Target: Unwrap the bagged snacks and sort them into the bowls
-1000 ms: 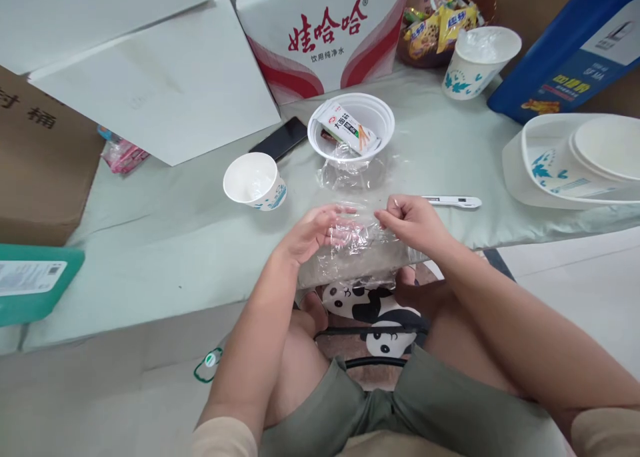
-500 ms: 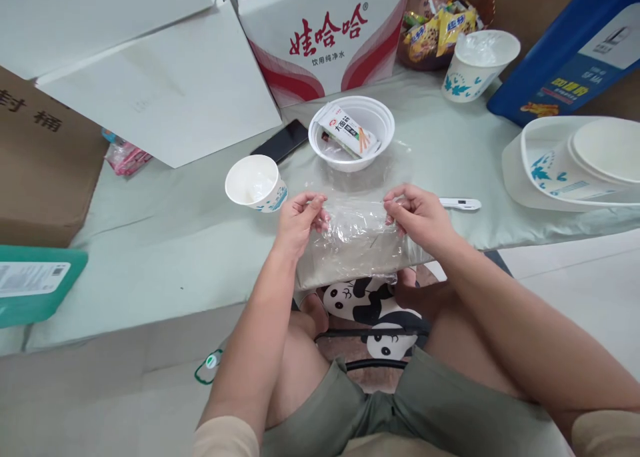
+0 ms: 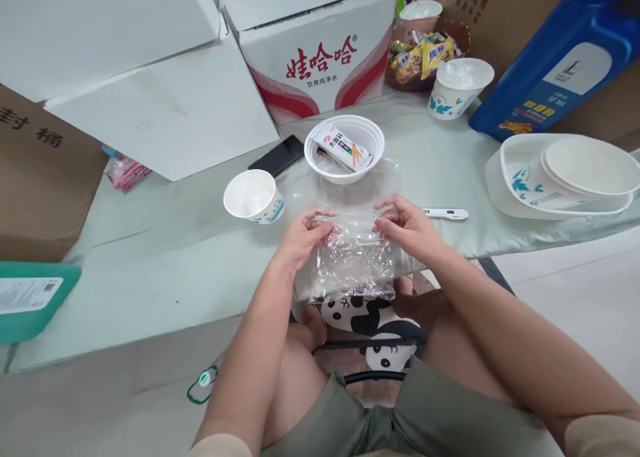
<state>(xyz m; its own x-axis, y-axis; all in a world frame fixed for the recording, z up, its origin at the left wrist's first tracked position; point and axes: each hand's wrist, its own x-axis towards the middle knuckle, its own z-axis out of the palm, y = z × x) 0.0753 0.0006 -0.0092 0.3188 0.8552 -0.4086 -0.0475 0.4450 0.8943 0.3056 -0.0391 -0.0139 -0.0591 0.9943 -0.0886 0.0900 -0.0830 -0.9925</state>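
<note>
1. The clear film (image 3: 355, 264) lies at the lower centre of the frame, between the person's two hands, its crinkled part spread over the table's (image 3: 165, 257) near edge and reaching a little below it.
2. The left hand (image 3: 303, 237) is at the film's upper left and the right hand (image 3: 410, 227) at its upper right; the crinkled part lies below and between their fingertips, which point inward at each other across a gap.
3. Neither hand is clearly nearer: both have fingertips at the film's upper part, at about the same height in the frame.
4. On each hand the forefinger and thumb stand apart, the fingers curved. Some left fingertips show through the film; whether the lower fingers pinch it or only rest against it, one cannot tell.
5. The film's long axis seems to run up and down the frame, across the line joining the hands. Its clear upper part fades toward the bowl (image 3: 379, 142), so its top end is hard to make out, and whether it is one layer or several cannot be told.
6. The bowl, with a packet (image 3: 340, 144) in it, sits above the hands at upper centre. A cup (image 3: 273, 207) tilts just beyond the left hand, left of centre, and a white stick (image 3: 447, 214) lies just beside the right hand, right of centre.
</note>
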